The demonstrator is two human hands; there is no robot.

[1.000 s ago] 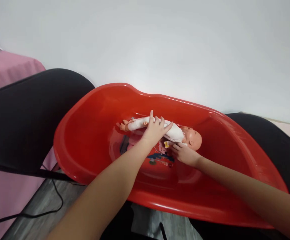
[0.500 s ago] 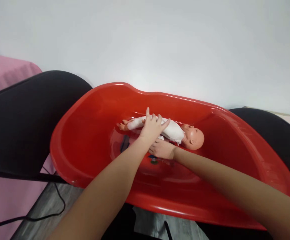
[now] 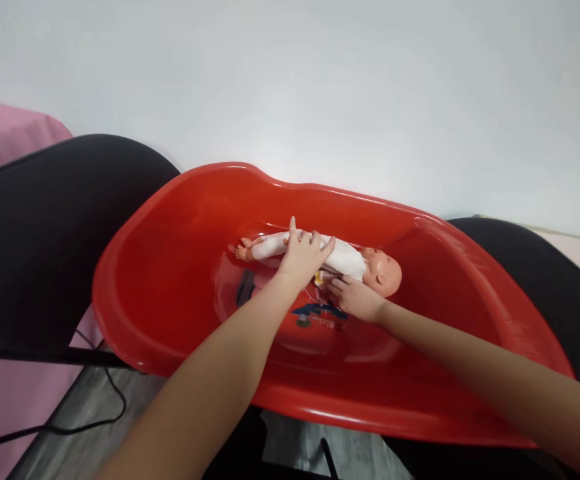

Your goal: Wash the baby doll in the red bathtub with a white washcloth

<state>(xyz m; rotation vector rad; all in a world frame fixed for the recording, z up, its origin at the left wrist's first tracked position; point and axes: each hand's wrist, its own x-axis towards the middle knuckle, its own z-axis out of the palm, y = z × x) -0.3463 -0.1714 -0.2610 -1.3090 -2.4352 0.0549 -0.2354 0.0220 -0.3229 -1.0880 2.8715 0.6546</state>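
Note:
A baby doll [image 3: 345, 259] in a white bodysuit lies on its side in a red baby bathtub [image 3: 160, 280], head to the right, bare feet to the left. Over its middle, my left hand [image 3: 304, 255] is wrapped from above, with one finger sticking up. My right hand [image 3: 357, 297] is closed at the doll's near side, below the shoulder, its fingertips bent and partly hidden. A small yellow and white patch [image 3: 321, 278] shows between my hands; I cannot tell whether it is held or part of the doll.
Black chairs stand left [image 3: 70, 247] and right [image 3: 520, 280] of the tub. A blue picture [image 3: 320, 311] marks the tub's bottom. Pink cloth [image 3: 15, 133] covers something at the far left. A black cable [image 3: 85, 425] runs over the grey floor. A white wall rises behind.
My right hand has moved right along the doll's near side, towards its shoulder, uncovering the yellow and white patch. My left hand stays on the doll. The view has shifted slightly.

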